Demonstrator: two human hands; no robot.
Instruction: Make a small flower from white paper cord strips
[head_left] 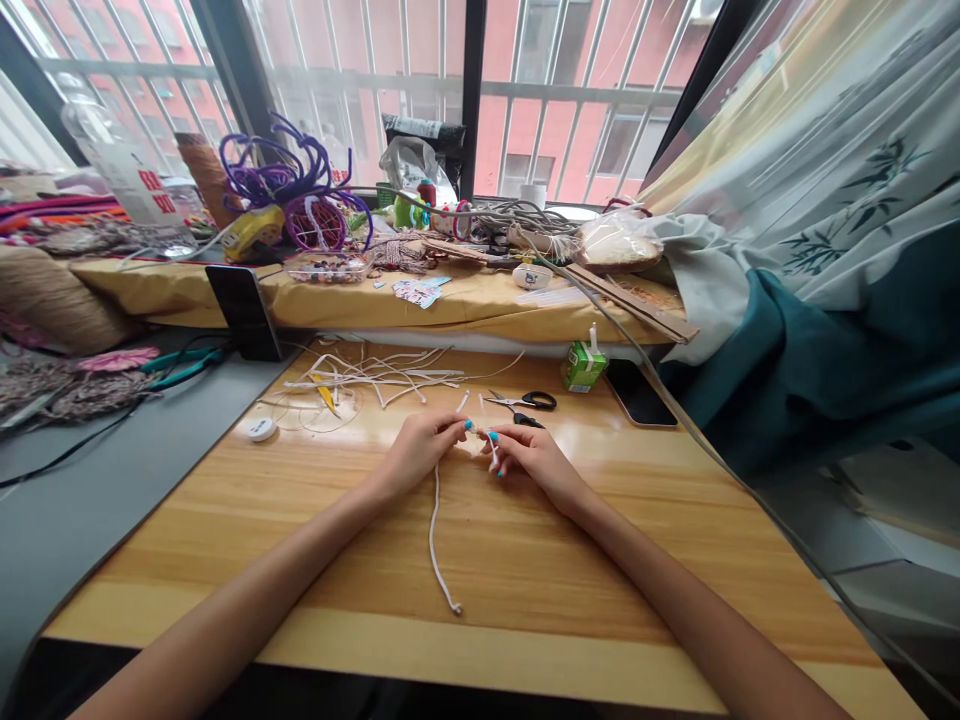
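Above the middle of the wooden table [360,560], both hands meet at a white cord [435,535]. My left hand [426,445] pinches the cord between thumb and fingers, and one length hangs from it to the tabletop, ending in a small knot. Close beside it, my right hand [531,458] is closed on another part of the same cord, a short end of which sticks out below the fingertips. The fingers partly hide how the cord runs between the hands. Just beyond the right hand lie black-handled scissors [536,400].
Loose white cords [375,375] spread over the table's back left, near a round white lid [261,429]. A green drink carton [583,366] and a dark phone [641,393] are at the back right. Another phone [244,312] stands upright left. Craft materials crowd the sill [465,310].
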